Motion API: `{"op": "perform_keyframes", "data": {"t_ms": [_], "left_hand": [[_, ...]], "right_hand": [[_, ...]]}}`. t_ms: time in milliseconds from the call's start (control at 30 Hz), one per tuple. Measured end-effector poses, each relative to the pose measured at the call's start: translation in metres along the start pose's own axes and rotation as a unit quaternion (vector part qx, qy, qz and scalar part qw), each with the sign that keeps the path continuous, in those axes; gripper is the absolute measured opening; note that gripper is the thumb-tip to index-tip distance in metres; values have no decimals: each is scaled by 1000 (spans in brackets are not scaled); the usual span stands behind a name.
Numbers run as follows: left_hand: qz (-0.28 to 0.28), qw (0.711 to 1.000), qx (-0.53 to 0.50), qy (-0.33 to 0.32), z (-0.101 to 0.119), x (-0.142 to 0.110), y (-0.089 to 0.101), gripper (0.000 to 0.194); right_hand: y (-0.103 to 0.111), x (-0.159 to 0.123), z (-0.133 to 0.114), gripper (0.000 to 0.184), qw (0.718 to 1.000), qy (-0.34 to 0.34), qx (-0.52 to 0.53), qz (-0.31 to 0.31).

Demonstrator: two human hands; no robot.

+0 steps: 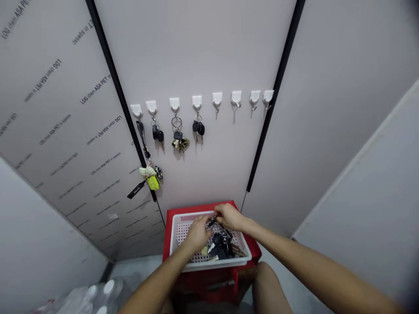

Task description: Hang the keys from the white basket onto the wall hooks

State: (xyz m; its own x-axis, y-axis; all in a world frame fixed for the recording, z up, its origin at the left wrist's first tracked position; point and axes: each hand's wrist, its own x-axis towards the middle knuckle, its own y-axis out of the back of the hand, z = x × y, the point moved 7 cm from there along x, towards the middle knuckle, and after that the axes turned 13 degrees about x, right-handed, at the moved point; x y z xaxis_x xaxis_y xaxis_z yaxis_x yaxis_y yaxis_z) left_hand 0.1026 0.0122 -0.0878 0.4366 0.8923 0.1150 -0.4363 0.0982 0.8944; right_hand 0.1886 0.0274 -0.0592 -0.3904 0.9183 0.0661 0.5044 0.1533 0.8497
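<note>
My left hand (197, 233) and my right hand (230, 216) meet over a white perforated basket (179, 231) that sits on a red stool (209, 207). Both hands pinch a dark bunch of keys (212, 223) held just above the basket. More black key fobs and keys (221, 246) lie in a pile in the basket's right half. On the wall above runs a row of white hooks (196, 102); the left ones carry key sets (177, 135), the right ones (236, 98) hang bare.
A long lanyard with a yellow-green tag (152, 182) hangs from the leftmost hook. Plastic bottles (98, 296) lie on the floor at lower left. My knee (266, 279) is beside the stool. Black vertical strips divide the wall panels.
</note>
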Motion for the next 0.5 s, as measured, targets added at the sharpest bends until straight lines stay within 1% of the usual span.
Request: {"op": "perform_keyframes", "data": {"t_ms": [100,200,233,300,367,400,433,500], "left_hand": [[27,998,-53,3,1,5,15,30],[33,994,-105,8,1,9,31,19],[35,992,-122,6,2,10,37,18],[38,988,-151,7,2,12,46,19],[39,983,-179,17,0,13,51,20],[39,980,-193,22,-1,14,52,20],[41,977,-206,26,-2,14,52,20],[61,971,-228,34,-5,15,54,20]], "right_hand": [[15,2,-7,7,996,10,80,24],[20,4,-9,5,981,-19,191,9],[21,4,-9,7,970,-36,240,4],[21,5,-8,12,938,-65,340,3],[21,7,-11,18,908,-70,412,9],[22,8,-13,20,901,-61,430,13],[23,8,-17,22,899,-48,436,18],[28,9,-22,24,907,-24,419,36]]}}
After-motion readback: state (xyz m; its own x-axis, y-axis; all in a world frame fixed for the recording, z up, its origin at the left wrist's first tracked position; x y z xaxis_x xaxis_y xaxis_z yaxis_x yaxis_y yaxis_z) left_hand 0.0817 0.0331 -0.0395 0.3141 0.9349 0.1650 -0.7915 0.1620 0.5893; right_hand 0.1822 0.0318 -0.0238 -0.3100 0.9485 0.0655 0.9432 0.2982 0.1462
